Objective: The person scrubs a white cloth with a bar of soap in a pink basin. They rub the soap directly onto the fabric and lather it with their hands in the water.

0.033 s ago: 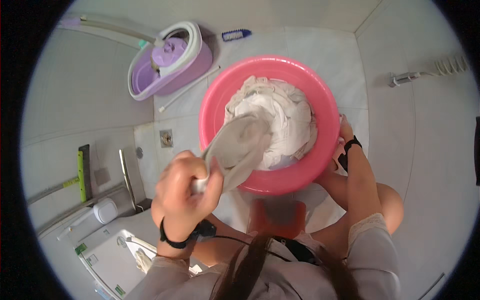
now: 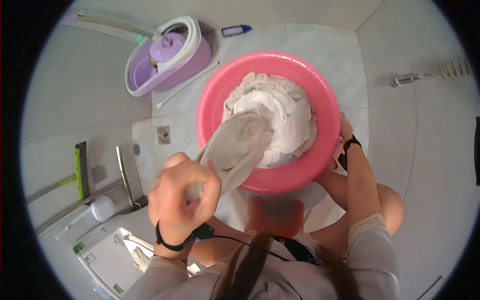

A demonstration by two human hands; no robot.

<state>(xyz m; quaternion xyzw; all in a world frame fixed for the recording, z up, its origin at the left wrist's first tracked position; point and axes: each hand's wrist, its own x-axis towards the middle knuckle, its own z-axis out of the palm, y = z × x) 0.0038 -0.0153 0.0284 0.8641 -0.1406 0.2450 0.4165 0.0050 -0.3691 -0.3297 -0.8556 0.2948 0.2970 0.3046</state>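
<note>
A large pink basin (image 2: 210, 112) stands on the floor in front of me, with a heap of white and beige wet-looking clothes (image 2: 295, 120) in it. My left hand (image 2: 182, 192) is closed in a fist around one end of a pale grey-beige garment (image 2: 235, 145). Stretched from the fist, that garment slants over the basin's left rim and down onto the heap. At the basin's right side, my right hand (image 2: 345, 131) holds the outside of the rim; its fingers are partly hidden.
Beyond the basin at the left is a purple mop bucket (image 2: 185, 75) with a mop in it. A blue scrub brush (image 2: 236, 30) lies by the far wall. A red stool (image 2: 275, 215) is below me, a floor drain (image 2: 164, 135) left, a green squeegee (image 2: 78, 172) against the left wall.
My left hand has shifted slightly left and down, still gripping the garment. The whole view has moved a little; my right hand stays at the basin's rim.
</note>
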